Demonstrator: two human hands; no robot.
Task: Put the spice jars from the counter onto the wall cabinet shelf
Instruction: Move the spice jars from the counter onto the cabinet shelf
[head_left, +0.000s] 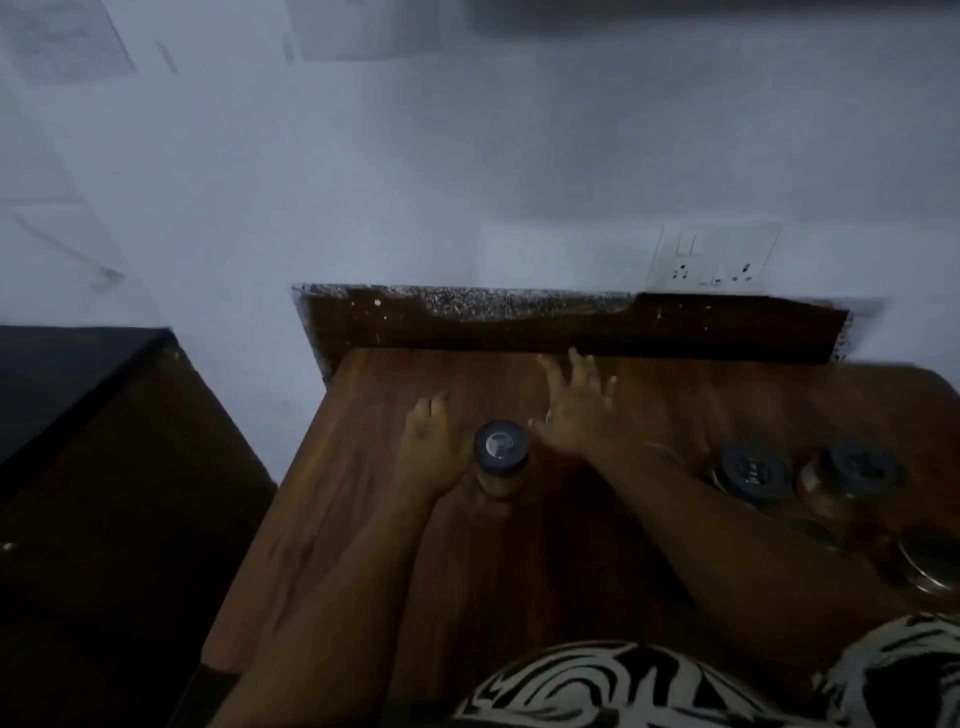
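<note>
The spice jar (501, 460) stood between both hands, whose fingers (576, 371) were spread, holding nothing. It looked like hard, slippery glass. Best to hold its sides under the lid.

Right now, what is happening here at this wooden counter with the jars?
A person stands at the wooden counter with both hands around one dark-lidded spice jar that stands upright. The left hand is beside the jar on its left; whether it touches is unclear. The right hand is open, fingers spread, blurred, just right of it. More dark-lidded jars wait at the right edge. No jar is lifted yet; the cabinet shelf is not visible.
</note>
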